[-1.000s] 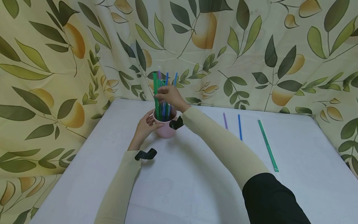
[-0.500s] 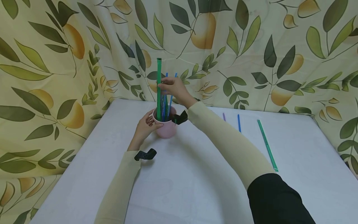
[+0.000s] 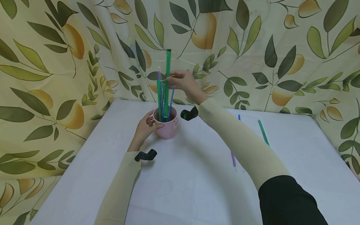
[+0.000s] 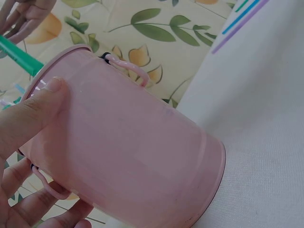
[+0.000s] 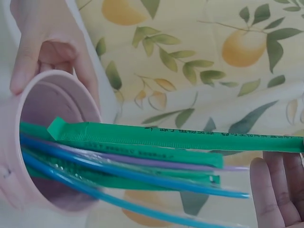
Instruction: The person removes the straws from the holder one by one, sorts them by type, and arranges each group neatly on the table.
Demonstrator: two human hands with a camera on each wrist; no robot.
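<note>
A small pink pail (image 3: 167, 130) with little side handles stands on the white table. My left hand (image 3: 145, 126) holds it at the left, the thumb over the outer wall near the rim and fingers behind. My right hand (image 3: 184, 82) pinches a straw in a printed green paper wrapper (image 3: 168, 64) by its upper part, above the pail. In the right wrist view its folded lower end is at the pail's mouth. Blue straws (image 5: 166, 183), a purple straw (image 5: 190, 164) and other green-wrapped straws (image 5: 199, 160) lean inside the pail; their lower ends are hidden.
On the right of the white table (image 3: 185, 184) lie a green-wrapped straw (image 3: 263, 131), a blue straw (image 3: 239, 117) and a purple straw (image 3: 233, 160), partly hidden by my right sleeve (image 3: 242, 140). A leaf-and-fruit patterned cloth (image 3: 135, 18) hangs behind the table.
My right hand has risen slightly and moved right, taking the green-wrapped straw up and across from the pail's left side. My left hand has kept its hold on the pail.
</note>
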